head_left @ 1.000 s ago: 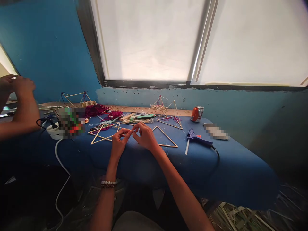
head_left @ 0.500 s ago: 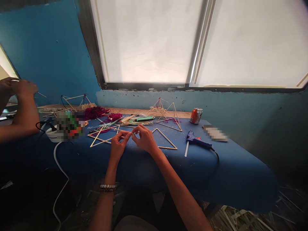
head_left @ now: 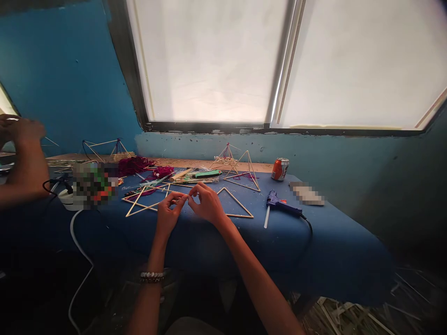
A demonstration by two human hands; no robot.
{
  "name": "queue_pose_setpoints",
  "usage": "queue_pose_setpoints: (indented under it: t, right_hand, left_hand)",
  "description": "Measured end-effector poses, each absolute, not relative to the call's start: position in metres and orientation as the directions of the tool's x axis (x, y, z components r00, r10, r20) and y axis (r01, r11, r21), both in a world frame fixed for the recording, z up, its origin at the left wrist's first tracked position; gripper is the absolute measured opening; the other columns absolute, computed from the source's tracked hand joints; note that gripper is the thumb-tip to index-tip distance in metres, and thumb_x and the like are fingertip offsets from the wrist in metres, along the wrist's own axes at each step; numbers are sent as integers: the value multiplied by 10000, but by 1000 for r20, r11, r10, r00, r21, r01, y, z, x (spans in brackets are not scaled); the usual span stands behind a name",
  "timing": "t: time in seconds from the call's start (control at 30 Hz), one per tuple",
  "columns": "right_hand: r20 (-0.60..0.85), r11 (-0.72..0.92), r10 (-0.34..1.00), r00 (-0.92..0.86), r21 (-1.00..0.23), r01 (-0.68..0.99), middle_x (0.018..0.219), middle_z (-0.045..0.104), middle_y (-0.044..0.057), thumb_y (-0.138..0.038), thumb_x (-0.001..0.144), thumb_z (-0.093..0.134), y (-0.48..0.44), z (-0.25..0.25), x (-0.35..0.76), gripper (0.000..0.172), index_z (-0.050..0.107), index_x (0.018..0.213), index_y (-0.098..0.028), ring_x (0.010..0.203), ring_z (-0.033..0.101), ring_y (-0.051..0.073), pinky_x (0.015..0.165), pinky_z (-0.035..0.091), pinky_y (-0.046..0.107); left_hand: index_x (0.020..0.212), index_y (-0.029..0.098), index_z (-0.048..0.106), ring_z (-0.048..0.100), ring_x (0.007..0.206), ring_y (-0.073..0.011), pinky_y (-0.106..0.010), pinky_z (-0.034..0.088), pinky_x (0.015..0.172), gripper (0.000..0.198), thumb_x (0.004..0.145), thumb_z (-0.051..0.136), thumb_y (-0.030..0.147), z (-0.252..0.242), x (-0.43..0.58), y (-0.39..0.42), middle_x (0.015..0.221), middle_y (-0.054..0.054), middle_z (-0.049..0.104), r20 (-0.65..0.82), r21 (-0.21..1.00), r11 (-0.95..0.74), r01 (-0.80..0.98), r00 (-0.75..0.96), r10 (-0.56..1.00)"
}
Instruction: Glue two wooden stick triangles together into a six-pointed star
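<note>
Blue surface, fingertips meeting, almost no change

Compared with pictures up to one second back: only a slight swing of view, everything displaced a little to the left. Left hand (head_left: 168,215) and right hand (head_left: 206,204) kept tip to tip, just above the near part of the surface (head_left: 296,251). Reading, as judgement: fine fingertip work continuing at one spot, no release seen.

Grip, left: narrow, thumb and fingertips drawn in. Grip, right: narrow, index curved toward thumb. Whether fully closed, or on what, cannot tell; too small at the tips.

Position of frames: left frame (head_left: 135,202) lying flat beside the left hand, sticks crossing; right frame (head_left: 238,202) flat beyond the right wrist, partly hidden behind it. Any join between the two behind the hands: cannot tell.

Farther back: upright frame (head_left: 254,172), green cutter (head_left: 207,174), purple yarn (head_left: 134,165). To the right: glue gun (head_left: 282,204), with can (head_left: 280,169) behind. At far left, a co-worker's hand (head_left: 30,132), well apart.
</note>
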State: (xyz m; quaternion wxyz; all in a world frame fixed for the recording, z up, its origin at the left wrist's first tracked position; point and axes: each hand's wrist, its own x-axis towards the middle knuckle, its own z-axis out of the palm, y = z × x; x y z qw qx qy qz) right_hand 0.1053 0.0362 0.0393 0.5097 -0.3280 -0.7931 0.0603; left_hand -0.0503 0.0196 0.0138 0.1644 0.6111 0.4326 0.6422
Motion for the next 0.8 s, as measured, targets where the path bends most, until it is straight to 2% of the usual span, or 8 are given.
queue_pose_setpoints:
  t: [0.2, 0.47, 0.6, 0.8]
  right_hand:
    - [763, 771, 593, -256, -447, 454, 847, 619, -3, -192, 859, 642, 36, 39, 106, 99, 577, 790, -222, 690, 534, 149, 687, 386, 285]
    - [749, 761, 620, -235, -500, 414, 760, 545, -24, -186, 820, 592, 37, 40, 108, 121, 507, 746, -232, 658, 493, 145, 635, 357, 278]
    - [768, 760, 618, -170, -529, 377, 727, 529, -31, -195, 834, 576, 39, 40, 109, 111, 495, 770, -236, 631, 482, 140, 621, 359, 269]
    - [771, 719, 632, -73, -549, 427, 744, 585, -31, -252, 891, 600, 45, 37, 107, 60, 571, 843, -230, 620, 506, 137, 652, 387, 270]
  left_hand:
    - [832, 220, 730, 659, 838, -203, -311, 476, 760, 261, 818, 712, 480, 13, -50, 20, 860, -33, 744, 664, 730, -574, 370, -186, 724]
    - [860, 227, 722, 656, 877, -204, -311, 481, 780, 253, 863, 674, 476, 14, -46, 20, 893, -25, 729, 720, 665, -593, 454, -177, 671]
    - [883, 226, 712, 645, 833, -195, -303, 479, 761, 261, 865, 677, 485, 11, -45, 21, 877, -22, 724, 715, 684, -581, 440, -249, 653]
    - [910, 215, 691, 665, 778, -195, -300, 480, 725, 334, 867, 663, 545, 9, -44, 23, 850, -27, 720, 645, 755, -527, 389, -300, 703]
